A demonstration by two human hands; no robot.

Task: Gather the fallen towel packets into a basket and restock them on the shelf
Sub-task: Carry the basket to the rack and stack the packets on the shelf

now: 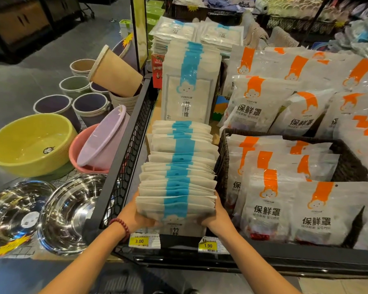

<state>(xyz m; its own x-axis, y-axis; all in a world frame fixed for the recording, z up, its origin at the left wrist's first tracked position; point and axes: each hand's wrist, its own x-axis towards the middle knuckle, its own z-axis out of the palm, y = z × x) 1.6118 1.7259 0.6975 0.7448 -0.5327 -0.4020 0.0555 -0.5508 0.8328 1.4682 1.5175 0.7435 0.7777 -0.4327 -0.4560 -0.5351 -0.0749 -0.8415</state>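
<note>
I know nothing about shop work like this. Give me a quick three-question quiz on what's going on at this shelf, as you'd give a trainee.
1. True or false: the left hand and the right hand both hold the front bundle of blue-striped packets.
2. What does the yellow price tag below the left hand read? A) 1.90 B) 3.00 C) 5.00
3. Fill in: the bags in the dark woven basket carry an ____ stripe.

Key: 1 true; 2 B; 3 orange.
</note>
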